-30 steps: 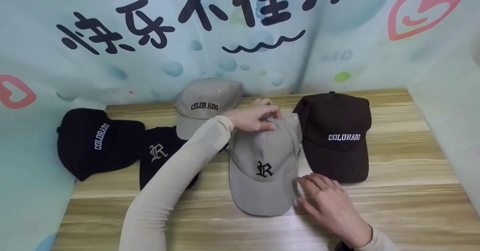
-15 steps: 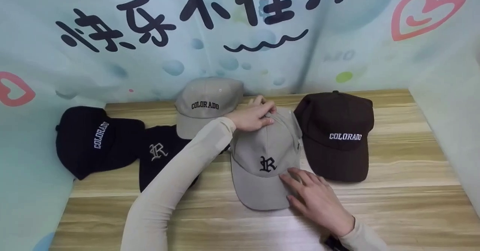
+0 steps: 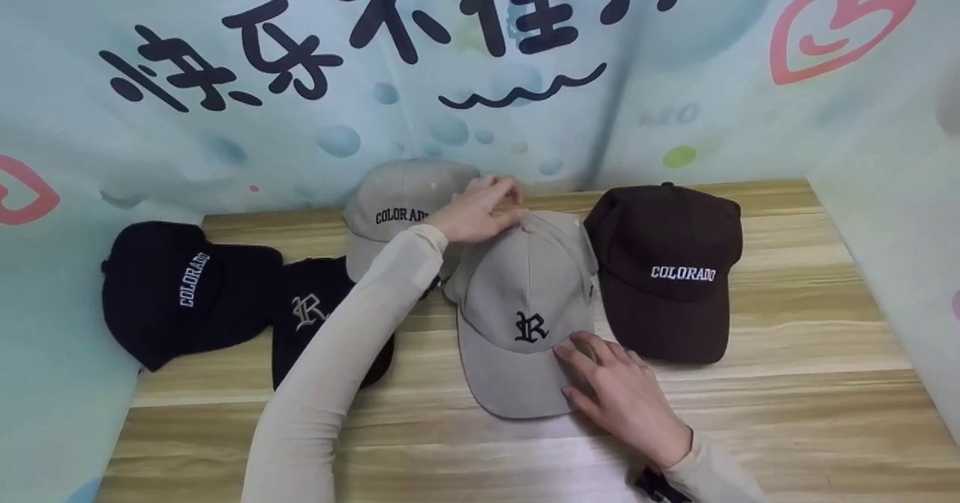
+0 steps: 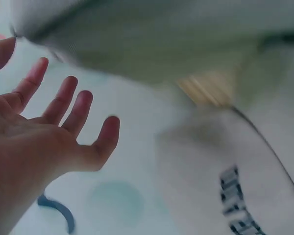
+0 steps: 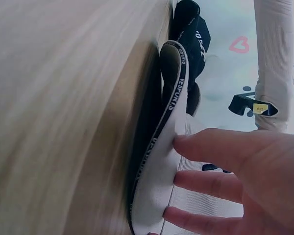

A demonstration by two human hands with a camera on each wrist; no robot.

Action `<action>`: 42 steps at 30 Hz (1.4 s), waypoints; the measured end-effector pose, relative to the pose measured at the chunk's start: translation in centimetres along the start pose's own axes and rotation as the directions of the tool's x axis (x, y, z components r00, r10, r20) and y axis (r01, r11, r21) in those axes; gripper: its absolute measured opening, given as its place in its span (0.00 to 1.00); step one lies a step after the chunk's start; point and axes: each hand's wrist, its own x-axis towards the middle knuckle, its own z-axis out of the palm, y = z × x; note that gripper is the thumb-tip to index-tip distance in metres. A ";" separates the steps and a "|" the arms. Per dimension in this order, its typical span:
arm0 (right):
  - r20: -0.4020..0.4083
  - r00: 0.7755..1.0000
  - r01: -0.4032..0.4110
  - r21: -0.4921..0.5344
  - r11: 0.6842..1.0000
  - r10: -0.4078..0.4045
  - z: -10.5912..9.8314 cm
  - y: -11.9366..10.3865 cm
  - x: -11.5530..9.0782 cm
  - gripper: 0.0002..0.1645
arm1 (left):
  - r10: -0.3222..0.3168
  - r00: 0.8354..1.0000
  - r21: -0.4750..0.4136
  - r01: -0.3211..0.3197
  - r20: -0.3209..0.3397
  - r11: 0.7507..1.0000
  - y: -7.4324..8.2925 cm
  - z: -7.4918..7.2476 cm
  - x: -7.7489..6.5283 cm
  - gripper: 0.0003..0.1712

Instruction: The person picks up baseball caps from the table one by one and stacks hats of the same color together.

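A person's left hand [image 3: 484, 206], fingers loosely spread, is at the crown of a grey fabric baseball cap [image 3: 529, 285] embroidered with a black R; whether it touches is unclear. Well apart from it, the right hand [image 3: 626, 394] rests straight fingertips on the brim. The cap sits on a wood-grain table [image 3: 450, 458] between a dark brown COLORADO cap [image 3: 664, 263] and a pale grey COLORADO cap [image 3: 375, 188], with two black caps [image 3: 165, 285] at far left.

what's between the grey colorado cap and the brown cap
The grey R cap lies between them, as the head view shows; the left hand is there too, near its top.
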 end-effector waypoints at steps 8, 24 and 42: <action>-0.012 1.000 0.026 -0.014 1.000 -0.026 0.1 0.4 0.3 0.28 | -0.217 0.968 0.189 0.238 -0.125 0.953 -5.6 -2.2 -0.4 0.28; -0.037 0.998 0.049 -0.024 0.999 -0.049 -0.1 1.1 0.8 0.29 | -0.371 0.921 0.231 0.388 -0.116 0.892 -9.6 -5.1 -0.4 0.37; -0.016 0.999 0.033 -0.033 0.999 -0.034 -0.2 1.8 1.7 0.28 | -0.308 0.936 0.214 0.340 -0.170 0.916 -8.8 -8.9 -2.0 0.33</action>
